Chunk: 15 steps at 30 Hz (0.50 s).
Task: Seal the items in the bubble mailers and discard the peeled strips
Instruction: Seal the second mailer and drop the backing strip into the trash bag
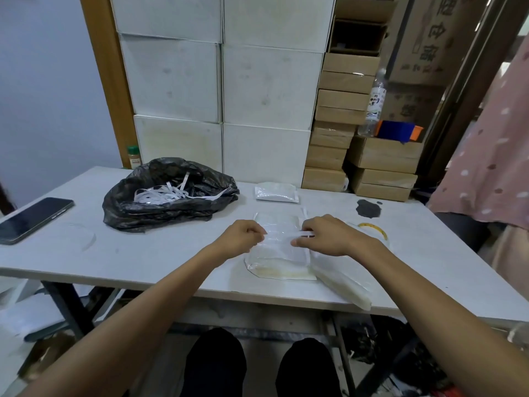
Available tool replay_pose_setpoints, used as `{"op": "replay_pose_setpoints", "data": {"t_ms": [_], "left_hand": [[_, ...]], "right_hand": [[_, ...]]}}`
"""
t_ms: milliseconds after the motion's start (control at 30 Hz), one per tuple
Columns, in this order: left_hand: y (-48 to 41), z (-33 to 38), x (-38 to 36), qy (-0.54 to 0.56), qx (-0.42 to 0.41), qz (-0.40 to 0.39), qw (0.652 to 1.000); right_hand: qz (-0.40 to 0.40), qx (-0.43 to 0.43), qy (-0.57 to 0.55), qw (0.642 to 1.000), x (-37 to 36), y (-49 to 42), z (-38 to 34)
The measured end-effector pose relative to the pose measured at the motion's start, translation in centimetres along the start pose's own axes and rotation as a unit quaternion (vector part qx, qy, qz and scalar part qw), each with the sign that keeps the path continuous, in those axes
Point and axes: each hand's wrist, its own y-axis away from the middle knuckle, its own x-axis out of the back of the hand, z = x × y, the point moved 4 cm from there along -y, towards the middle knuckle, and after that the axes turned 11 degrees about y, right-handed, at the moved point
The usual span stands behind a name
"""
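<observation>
A white bubble mailer (282,253) lies flat on the grey table (148,253) in front of me. My left hand (239,234) pinches the mailer's left edge near the flap. My right hand (326,234) pinches a thin white strip (306,233) at the flap, and part of it pokes out between its fingers. A second mailer (276,191) lies further back. More mailers (343,282) lie stacked to the right, partly under my right forearm. A black bag (169,204) at the left holds several peeled white strips (166,193).
A phone (31,219) lies at the table's left edge. A tape roll (375,229) and a dark stain (367,209) are on the right. White boxes (220,90) and cardboard boxes (337,124) stand behind the table. A person in pink (492,138) stands at the right.
</observation>
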Motion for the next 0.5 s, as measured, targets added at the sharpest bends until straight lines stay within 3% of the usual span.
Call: {"op": "replay_pose_setpoints", "data": {"t_ms": [133,267,500], "left_hand": [[-1.1,0.4,0.7,0.049,-0.044,0.048,0.997],[-2.1,-0.3,1.0,0.073,-0.063,0.076,0.992],[-3.1,-1.6,0.6,0.093,-0.111,0.11,0.983]], "right_hand": [[0.036,0.003,-0.033,0.999,0.2,-0.7,0.4],[0.02,0.006,-0.118,0.993,-0.7,-2.0,1.2],[0.062,-0.083,-0.094,0.99,-2.5,-5.4,4.7]]}}
